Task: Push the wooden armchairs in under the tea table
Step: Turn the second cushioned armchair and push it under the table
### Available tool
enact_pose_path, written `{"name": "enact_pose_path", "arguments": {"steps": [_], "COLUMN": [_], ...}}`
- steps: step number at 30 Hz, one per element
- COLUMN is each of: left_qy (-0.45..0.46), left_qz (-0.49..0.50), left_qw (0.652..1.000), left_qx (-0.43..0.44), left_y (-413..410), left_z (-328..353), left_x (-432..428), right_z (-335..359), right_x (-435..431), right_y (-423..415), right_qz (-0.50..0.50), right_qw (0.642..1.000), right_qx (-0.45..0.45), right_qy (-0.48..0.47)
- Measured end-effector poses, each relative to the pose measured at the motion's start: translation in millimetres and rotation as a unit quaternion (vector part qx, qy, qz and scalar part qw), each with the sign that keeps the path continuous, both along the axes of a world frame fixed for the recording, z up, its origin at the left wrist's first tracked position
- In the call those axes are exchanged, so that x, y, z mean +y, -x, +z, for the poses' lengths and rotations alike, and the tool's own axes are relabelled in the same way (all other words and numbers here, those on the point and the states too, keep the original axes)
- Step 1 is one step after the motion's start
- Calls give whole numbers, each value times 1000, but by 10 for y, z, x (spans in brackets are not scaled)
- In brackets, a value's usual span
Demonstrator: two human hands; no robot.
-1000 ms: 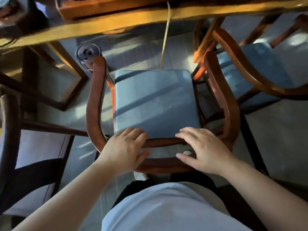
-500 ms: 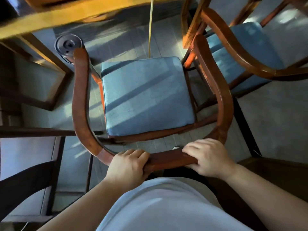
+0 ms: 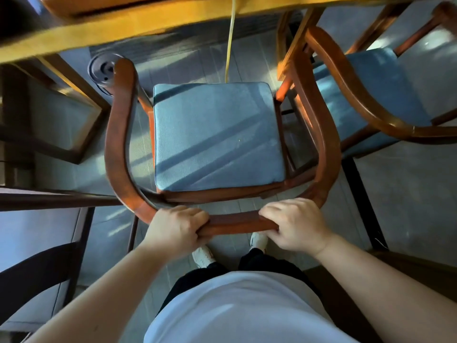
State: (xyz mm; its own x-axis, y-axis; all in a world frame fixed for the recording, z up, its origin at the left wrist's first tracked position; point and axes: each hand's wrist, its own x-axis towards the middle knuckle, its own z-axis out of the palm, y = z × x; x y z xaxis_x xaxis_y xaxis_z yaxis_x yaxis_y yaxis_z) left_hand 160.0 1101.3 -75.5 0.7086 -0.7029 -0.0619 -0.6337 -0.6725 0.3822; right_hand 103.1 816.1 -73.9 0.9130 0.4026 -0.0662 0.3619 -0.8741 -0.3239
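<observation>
Hands, left (image 3: 176, 229) and right (image 3: 295, 225), grip the red-brown curved-back wooden armchair (image 3: 118, 144); its blue cushion (image 3: 215, 137) sits outside the yellow wooden tea table (image 3: 148, 23).

The tea table (image 3: 148, 23) runs blurred along the top of the frame, its top surface cut off by the upper edge. The second armchair (image 3: 366, 95) at upper right is cropped by the right edge. The dark chair (image 3: 37, 276) at lower left is cut off by the left edge.

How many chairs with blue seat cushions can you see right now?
2. One armchair sits dead centre, both hands on its back rail. A second armchair stands to its right, partly cut off. More may be hidden beyond the frame.
</observation>
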Motion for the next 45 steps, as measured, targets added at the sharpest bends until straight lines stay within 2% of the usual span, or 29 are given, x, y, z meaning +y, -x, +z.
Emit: {"name": "enact_pose_path", "arguments": {"steps": [6, 13, 27, 33, 37, 45], "left_qy": [-6, 2, 11, -140, -161, -184], "left_qz": [-17, -24, 38, 72, 73, 66], "left_qw": [999, 999, 998, 987, 984, 981], "left_qx": [-28, -32, -47, 14, 25, -8], "left_y": [-483, -651, -774, -809, -723, -333], "left_z": [4, -19, -45, -21, 6, -101], "left_x": [-11, -106, -724, -759, -783, -917], "right_z": [10, -40, 67, 118, 127, 38], "right_x": [1, -140, -711, -688, -686, -905], "right_y": [-438, -647, -1113, -1143, -1053, -706], "right_qz": [8, 20, 38, 29, 32, 64], "right_qw": [1000, 1000, 998, 995, 995, 994], "right_qx": [-16, -17, 31, 59, 57, 33], "right_qy": [-1, -9, 48, 76, 69, 76]}}
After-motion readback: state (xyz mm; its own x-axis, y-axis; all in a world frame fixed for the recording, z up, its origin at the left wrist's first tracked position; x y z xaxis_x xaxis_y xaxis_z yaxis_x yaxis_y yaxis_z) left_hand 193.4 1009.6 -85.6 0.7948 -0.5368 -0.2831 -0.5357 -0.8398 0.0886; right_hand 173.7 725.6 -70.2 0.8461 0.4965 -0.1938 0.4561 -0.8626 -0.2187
